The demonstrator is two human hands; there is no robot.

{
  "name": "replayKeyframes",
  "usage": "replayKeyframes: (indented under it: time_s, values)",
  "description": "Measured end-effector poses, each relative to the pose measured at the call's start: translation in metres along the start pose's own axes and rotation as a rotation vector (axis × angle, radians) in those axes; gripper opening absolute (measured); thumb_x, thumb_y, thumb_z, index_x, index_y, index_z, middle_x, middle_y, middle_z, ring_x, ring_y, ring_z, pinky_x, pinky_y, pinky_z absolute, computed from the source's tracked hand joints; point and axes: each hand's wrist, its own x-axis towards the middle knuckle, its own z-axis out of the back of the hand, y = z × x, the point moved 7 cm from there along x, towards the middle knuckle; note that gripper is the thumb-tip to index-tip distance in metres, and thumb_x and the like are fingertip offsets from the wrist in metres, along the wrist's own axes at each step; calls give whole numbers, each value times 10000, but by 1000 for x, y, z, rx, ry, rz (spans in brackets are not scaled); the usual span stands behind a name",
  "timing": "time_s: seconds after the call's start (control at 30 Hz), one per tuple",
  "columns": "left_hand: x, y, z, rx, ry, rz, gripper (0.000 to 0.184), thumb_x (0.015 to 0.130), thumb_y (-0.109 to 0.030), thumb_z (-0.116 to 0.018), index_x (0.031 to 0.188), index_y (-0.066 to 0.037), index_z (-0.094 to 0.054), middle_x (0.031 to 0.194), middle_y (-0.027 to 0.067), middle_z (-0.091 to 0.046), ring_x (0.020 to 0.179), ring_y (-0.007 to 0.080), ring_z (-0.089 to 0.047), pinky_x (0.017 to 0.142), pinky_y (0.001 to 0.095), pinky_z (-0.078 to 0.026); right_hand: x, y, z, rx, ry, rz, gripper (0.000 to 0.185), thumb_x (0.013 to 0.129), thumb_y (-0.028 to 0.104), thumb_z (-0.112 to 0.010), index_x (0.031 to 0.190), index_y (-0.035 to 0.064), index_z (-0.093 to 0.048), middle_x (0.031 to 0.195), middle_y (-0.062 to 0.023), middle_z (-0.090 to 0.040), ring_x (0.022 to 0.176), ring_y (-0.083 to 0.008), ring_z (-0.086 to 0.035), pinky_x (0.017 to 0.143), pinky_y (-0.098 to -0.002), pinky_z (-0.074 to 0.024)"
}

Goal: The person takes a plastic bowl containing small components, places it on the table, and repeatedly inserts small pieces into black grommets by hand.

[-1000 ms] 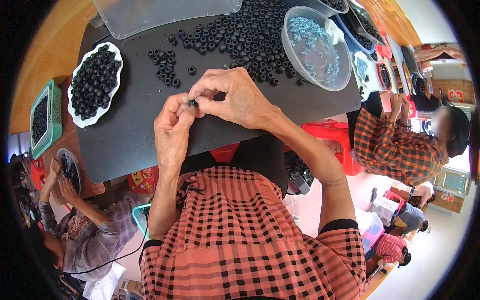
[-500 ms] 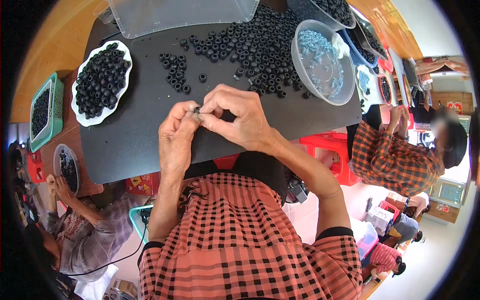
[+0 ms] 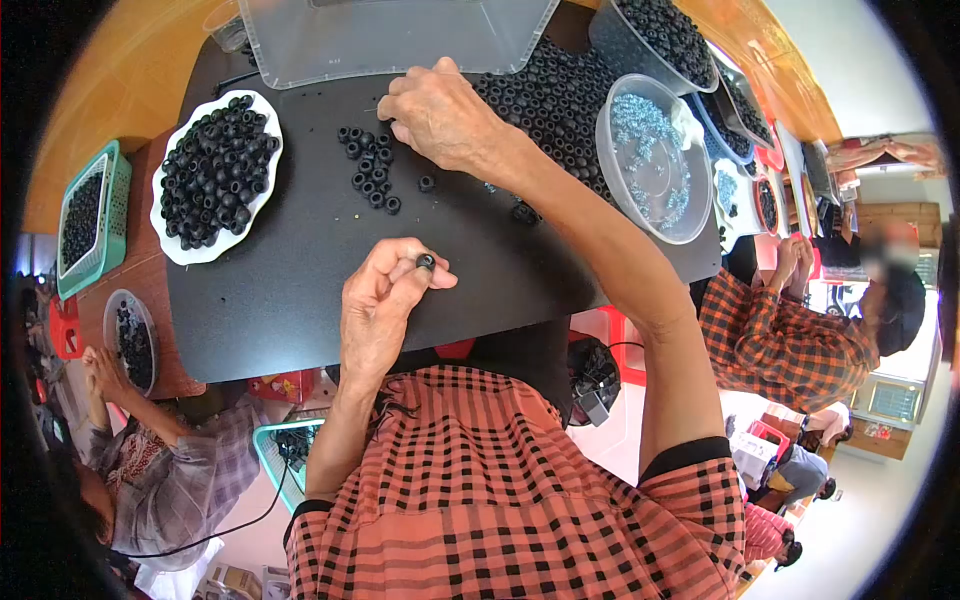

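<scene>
My left hand (image 3: 378,305) pinches one small black barrel-shaped piece (image 3: 427,261) with a hole through it, above the front part of the dark tabletop (image 3: 290,310). Farther forward, my right hand (image 3: 440,118) has its fingers curled down at the table. A thin light line shows by its fingertips, but what they hold, if anything, is hidden. Just beside that hand lies a small group of loose black pieces (image 3: 370,165). A larger spread of the same pieces (image 3: 550,105) reaches out behind my right forearm.
To the left is a white scalloped plate (image 3: 168,240) heaped with black pieces. A clear round tub (image 3: 655,232) with tiny light-blue bits stands right. A clear bin (image 3: 400,72) sits at the back. Co-workers sit on both sides, one in a checked orange shirt (image 3: 760,335).
My hands have come apart. The right one has gone forward to the loose pieces; the left one has come back slightly and right, keeping a black piece. The view has shifted a little.
</scene>
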Motion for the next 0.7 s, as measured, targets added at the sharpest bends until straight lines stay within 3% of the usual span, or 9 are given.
replayKeyframes:
  time_s: [0.17,0.23,0.27,0.4,0.43,0.5,0.57,0.6,0.7]
  values:
    - [2,1,1,-51,-3,-10,129,929,-18,-498,1026,7,-580,933,95,-666,866,127,-643,852,256,-473,-9,8,8,24,-56,6,109,720,90,-675,823,70,-646,767,-50,-612,757,-229,-597,696,-384,-427]
    - [3,4,4,-78,-9,-2,135,932,-20,-491,1031,10,-577,929,98,-665,872,130,-638,856,261,-472,-21,6,20,439,-201,-59,133,684,68,-669,809,47,-629,695,-69,-587,636,-224,-578,607,-356,-460]
    - [4,3,5,-109,-5,-36,140,935,-22,-485,1035,13,-575,924,101,-663,880,134,-631,858,269,-474,-29,9,26,574,-281,-65,160,688,36,-657,847,32,-642,657,-45,-579,580,-150,-563,547,-286,-469]
    - [5,-1,3,-199,9,-63,159,939,-25,-475,1059,23,-568,911,108,-658,896,144,-615,854,295,-482,-69,20,26,1024,-159,-325,171,746,11,-644,912,37,-678,714,18,-609,652,-32,-548,598,-200,-459]
    - [5,-1,3,-193,4,-64,164,939,-25,-477,1067,24,-566,911,108,-657,892,146,-617,851,299,-484,-76,22,24,1078,-147,-369,173,719,33,-691,891,17,-680,694,-16,-652,645,-55,-602,595,-218,-493]
    - [4,2,3,-206,8,-56,169,943,-37,-485,1078,26,-566,919,106,-659,881,140,-621,840,285,-483,-89,32,17,1272,-146,-400,123,812,3,-641,934,6,-653,729,16,-616,657,-34,-559,613,-194,-458]
    - [5,2,4,-149,-3,-89,172,947,-46,-493,1080,28,-572,921,74,-652,852,107,-608,811,247,-472,-100,43,19,1322,-49,-444,90,824,-6,-649,913,5,-646,737,-2,-639,669,-50,-610,618,-206,-475]
    - [5,7,7,-100,-24,-65,188,947,-92,-510,1085,17,-578,946,62,-626,884,114,-578,878,294,-453,-103,47,20,1292,-83,-447,78,821,-11,-650,898,3,-648,761,-14,-645,669,-60,-620,617,-211,-484]
    - [4,8,8,-28,-43,-64,183,956,-80,-492,1076,18,-588,965,48,-617,874,98,-569,877,284,-455,-111,55,21,1291,-203,-431,44,815,-25,-649,858,-15,-647,847,-50,-654,664,-86,-633,618,-220,-509]
